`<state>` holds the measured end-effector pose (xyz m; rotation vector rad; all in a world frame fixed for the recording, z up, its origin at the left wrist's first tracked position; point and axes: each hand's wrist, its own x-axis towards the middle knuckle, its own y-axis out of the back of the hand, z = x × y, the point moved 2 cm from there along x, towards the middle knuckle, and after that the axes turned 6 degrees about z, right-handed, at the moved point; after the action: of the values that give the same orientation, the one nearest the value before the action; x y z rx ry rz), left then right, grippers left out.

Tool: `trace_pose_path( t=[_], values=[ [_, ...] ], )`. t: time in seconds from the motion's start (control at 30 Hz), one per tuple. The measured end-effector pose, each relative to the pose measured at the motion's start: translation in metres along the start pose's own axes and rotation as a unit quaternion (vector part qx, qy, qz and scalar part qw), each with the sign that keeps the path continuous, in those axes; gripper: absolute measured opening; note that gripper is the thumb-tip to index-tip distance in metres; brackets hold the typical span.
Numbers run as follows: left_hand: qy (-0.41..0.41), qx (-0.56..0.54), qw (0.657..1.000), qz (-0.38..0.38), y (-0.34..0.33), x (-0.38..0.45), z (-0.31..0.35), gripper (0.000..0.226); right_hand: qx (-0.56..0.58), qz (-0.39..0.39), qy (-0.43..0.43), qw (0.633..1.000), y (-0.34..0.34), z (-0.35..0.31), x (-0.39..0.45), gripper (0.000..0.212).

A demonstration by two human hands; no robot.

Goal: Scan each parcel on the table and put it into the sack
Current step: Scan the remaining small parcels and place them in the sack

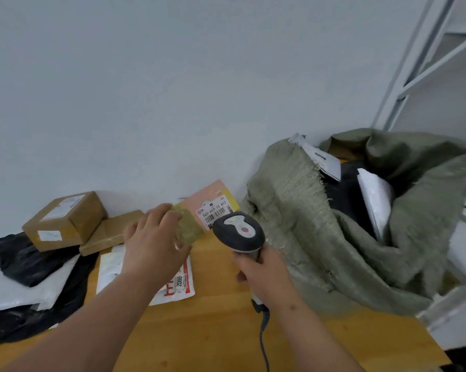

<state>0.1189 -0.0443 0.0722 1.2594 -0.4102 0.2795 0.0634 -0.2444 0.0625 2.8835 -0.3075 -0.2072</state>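
Note:
My left hand [154,245] holds a flat pink and yellow parcel [213,202] by its near end, lifted above the wooden table [218,312], its barcode label facing up. My right hand [264,275] grips the handle of a grey barcode scanner [238,233], whose head sits just in front of that label. To the right stands the open green woven sack [293,210] with a black parcel and a white parcel [375,200] inside.
On the table's left lie a taped cardboard box [65,221], a flat brown box [108,234], black mailer bags [25,259], a white mailer [20,288] and a white labelled envelope [178,285]. The scanner cable [264,342] trails toward me. A metal rack [427,57] stands at the right.

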Motion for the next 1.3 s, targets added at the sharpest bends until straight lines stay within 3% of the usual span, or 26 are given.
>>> trace_pose_path(
  t=[0.47, 0.7, 0.97, 1.3],
  values=[
    [-0.130, -0.190, 0.967, 0.112, 0.050, 0.067, 0.128, 0.060, 0.050, 0.212, 0.034, 0.975, 0.105, -0.046, -0.021, 0.009],
    [-0.213, -0.160, 0.956, 0.125, 0.052, 0.098, 0.241, 0.061, 0.055, 0.316, 0.054, 0.946, 0.219, -0.067, 0.013, 0.012],
    [-0.271, -0.063, 0.960, 0.042, 0.007, 0.120, 0.355, 0.056, -0.001, 0.280, -0.002, 0.960, 0.315, -0.041, 0.062, 0.010],
    [-0.275, 0.003, 0.957, -0.093, -0.047, 0.151, 0.395, 0.042, 0.020, 0.281, -0.014, 0.959, 0.354, -0.024, 0.098, 0.014]
  ],
)
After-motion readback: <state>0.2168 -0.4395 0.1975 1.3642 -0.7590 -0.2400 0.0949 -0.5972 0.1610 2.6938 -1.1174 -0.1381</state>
